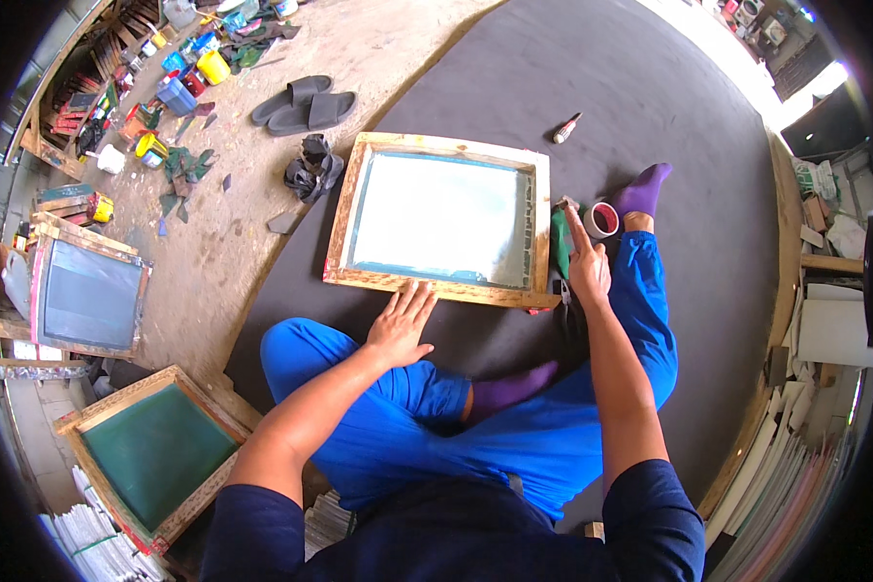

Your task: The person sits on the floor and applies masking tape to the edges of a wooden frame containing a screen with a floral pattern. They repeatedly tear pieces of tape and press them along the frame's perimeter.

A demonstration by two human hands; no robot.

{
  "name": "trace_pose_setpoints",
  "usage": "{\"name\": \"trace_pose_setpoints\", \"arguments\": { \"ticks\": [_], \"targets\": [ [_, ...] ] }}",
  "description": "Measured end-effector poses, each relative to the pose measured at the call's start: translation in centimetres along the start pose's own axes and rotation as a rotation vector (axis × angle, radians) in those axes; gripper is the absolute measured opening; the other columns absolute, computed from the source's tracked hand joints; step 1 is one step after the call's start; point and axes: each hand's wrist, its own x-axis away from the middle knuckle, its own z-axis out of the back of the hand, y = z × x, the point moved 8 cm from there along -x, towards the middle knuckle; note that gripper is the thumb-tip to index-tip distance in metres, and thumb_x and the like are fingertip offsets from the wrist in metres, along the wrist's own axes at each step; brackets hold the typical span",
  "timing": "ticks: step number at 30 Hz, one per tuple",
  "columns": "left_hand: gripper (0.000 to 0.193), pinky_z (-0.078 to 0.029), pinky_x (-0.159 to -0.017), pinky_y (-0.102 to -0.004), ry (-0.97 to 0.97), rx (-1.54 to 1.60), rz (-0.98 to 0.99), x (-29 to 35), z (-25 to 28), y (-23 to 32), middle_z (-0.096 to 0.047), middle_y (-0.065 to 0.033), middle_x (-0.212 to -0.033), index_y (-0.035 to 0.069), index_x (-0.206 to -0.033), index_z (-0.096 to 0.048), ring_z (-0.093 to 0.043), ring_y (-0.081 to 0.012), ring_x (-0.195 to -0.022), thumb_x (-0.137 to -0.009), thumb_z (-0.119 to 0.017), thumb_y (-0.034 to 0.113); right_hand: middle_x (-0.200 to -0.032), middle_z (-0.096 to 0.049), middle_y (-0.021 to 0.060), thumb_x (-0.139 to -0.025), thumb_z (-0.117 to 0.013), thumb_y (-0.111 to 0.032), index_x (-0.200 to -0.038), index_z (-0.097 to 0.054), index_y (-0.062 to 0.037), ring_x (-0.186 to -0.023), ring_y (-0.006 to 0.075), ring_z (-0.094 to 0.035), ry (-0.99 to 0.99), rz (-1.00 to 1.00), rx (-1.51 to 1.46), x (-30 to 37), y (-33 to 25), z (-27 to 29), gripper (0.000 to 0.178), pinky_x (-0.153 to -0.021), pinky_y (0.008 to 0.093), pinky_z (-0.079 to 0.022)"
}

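Note:
A wooden-framed printing screen with pale, bright mesh lies flat on the dark surface in front of me. My left hand rests on its near wooden edge, fingers spread. Beyond the screen's right side, my right hand reaches forward with its index finger stretched out; its other fingers are partly hidden. Close to those fingers are a green piece of material and a round white container or roll, red inside. A tool with dark handles lies by the screen's near right corner.
A small tube or bottle lies farther off. Dark slippers and crumpled black material are at the left. A green screen and a grey one stand lower left. Paint pots clutter the floor; stacked sheets line the right.

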Motion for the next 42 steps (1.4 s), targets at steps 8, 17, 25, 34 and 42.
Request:
{"name": "trace_pose_setpoints", "arguments": {
  "ticks": [8,17,25,34,42],
  "targets": [
    [0.067,-0.030,-0.127,-0.0509,0.233,0.006,-0.061,-3.2,0.9,1.8,-0.043,-0.0182,-0.163,0.003,-0.152,-0.050,-0.036,-0.0363,-0.154,-0.098,-0.070,0.038,-0.125,-0.060,0.0223,-0.095,-0.068,-0.017,-0.155,-0.050,-0.0284,-0.114,0.0421,-0.064,0.069,0.023,0.200,-2.0,3.9,-4.0,0.064,-0.094,0.0528,-0.056],
    [0.041,-0.056,-0.097,-0.0467,0.248,0.185,-0.082,-10.2,0.6,3.8,-0.071,-0.0106,-0.112,0.004,-0.124,-0.069,-0.066,-0.0329,-0.114,-0.083,-0.073,0.009,-0.114,-0.071,0.0155,-0.075,-0.090,-0.036,-0.125,-0.066,-0.0047,-0.112,0.0350,-0.067,-0.369,0.623,-0.018,8.6,-12.2,-7.3,0.065,-0.098,0.0446,-0.056],
    [0.030,-0.059,-0.089,-0.0474,0.153,0.127,-0.049,-10.3,0.2,0.8,-0.071,-0.0110,-0.105,0.008,-0.106,-0.068,-0.069,-0.0324,-0.107,-0.081,-0.081,0.020,-0.109,-0.074,0.0181,-0.084,-0.081,-0.043,-0.110,-0.073,-0.0029,-0.110,0.0343,-0.071,-0.453,0.505,0.183,7.4,-9.4,-9.7,0.048,-0.096,0.0453,-0.058],
    [0.044,-0.059,-0.093,-0.0464,0.111,0.073,-0.042,-8.1,0.0,-2.2,-0.071,-0.0112,-0.115,0.008,-0.119,-0.067,-0.068,-0.0317,-0.113,-0.085,-0.083,0.031,-0.106,-0.077,0.0235,-0.093,-0.057,-0.028,-0.102,-0.077,0.0017,-0.101,0.0376,-0.077,-0.467,0.544,0.266,7.3,-10.6,-9.1,0.037,-0.091,0.0489,-0.061],
    [0.036,-0.056,-0.097,-0.0455,0.042,-0.027,-0.011,-1.6,3.1,-13.1,-0.072,-0.0112,-0.110,0.009,-0.112,-0.069,-0.069,-0.0315,-0.112,-0.085,-0.083,0.027,-0.111,-0.072,0.0227,-0.084,-0.073,-0.035,-0.111,-0.072,0.0000,-0.108,0.0380,-0.072,-0.539,0.438,0.303,7.1,-11.6,-9.9,0.044,-0.096,0.0480,-0.058]
  ]
}}
